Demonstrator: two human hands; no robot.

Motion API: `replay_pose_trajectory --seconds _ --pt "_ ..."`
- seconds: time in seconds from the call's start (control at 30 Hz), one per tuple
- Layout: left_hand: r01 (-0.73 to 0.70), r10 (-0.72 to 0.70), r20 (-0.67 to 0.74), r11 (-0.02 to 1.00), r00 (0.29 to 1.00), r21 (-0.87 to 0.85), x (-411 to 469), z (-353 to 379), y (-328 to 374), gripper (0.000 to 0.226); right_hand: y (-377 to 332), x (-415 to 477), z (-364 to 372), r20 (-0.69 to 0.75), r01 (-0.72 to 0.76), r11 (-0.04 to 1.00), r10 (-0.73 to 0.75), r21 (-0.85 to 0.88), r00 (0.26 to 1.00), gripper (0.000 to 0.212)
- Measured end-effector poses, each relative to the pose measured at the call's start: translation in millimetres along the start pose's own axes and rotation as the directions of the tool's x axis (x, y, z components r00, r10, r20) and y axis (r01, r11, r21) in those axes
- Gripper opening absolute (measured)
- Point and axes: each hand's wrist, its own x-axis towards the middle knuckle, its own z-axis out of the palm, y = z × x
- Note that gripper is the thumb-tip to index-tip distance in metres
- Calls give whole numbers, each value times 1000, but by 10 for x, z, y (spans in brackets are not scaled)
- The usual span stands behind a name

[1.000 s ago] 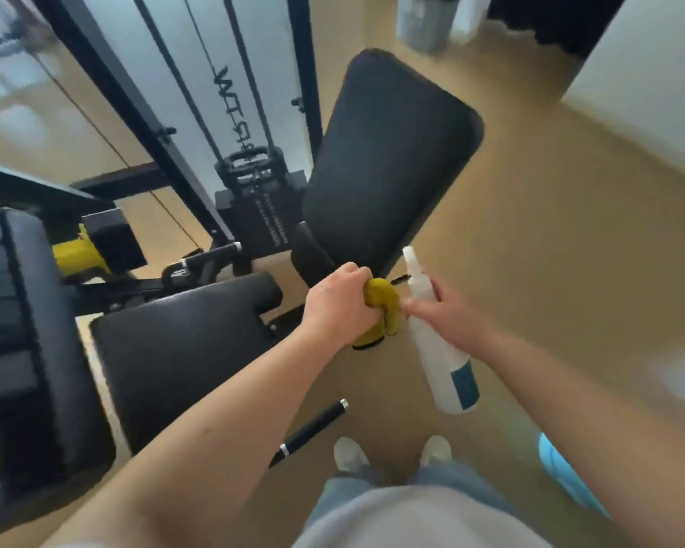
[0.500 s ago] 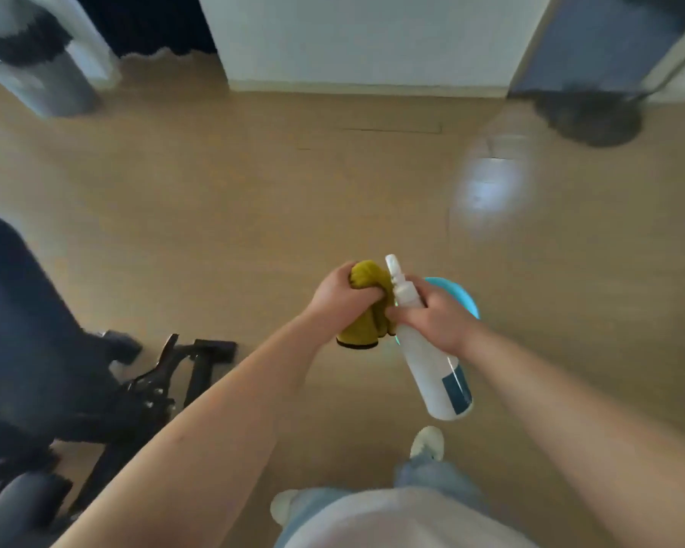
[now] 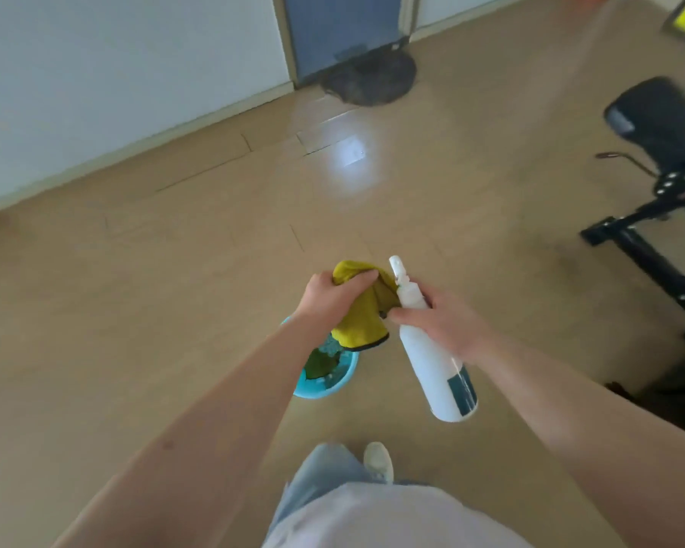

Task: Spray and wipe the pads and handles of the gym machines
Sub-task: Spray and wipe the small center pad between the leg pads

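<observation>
My left hand [image 3: 333, 296] grips a bunched yellow cloth [image 3: 362, 310] in front of me, above the wooden floor. My right hand [image 3: 439, 324] holds a white spray bottle [image 3: 436, 357] by its neck, nozzle pointing up and away, and its thumb touches the cloth. A black padded gym machine [image 3: 661, 124] on a black frame stands at the far right, well away from both hands.
A light blue basin [image 3: 325, 383] with cloths in it sits on the floor under my left forearm. A white wall [image 3: 115, 73] and a blue door [image 3: 341, 29] with a dark mat [image 3: 372, 81] lie ahead. My shoe [image 3: 378, 462] shows below.
The view has swung right, away from the black bench pads, toward the wall and door. Both hands still hold cloth and bottle together. The basin now lies under my left forearm.
</observation>
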Motion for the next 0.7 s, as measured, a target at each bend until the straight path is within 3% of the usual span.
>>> replay_pose_trajectory --seconds 0.33,0.47,0.6,0.7 --pt "-92 69 154 984 986 151 1341 1154 1144 46 294 685 -1361 -213 -115 979 151 170 965 36" --pt "-155 101 236 963 966 222 2149 1485 1622 54 222 1350 -1977 -229 -147 980 176 137 957 55" --pt "-133 72 233 957 970 257 2989 1716 2207 57 -55 2023 -2593 -263 -145 974 187 172 946 36" --pt "-137 71 251 957 965 257 3534 1961 2715 59 -221 2511 -3089 -272 -151 966 206 209 940 37"
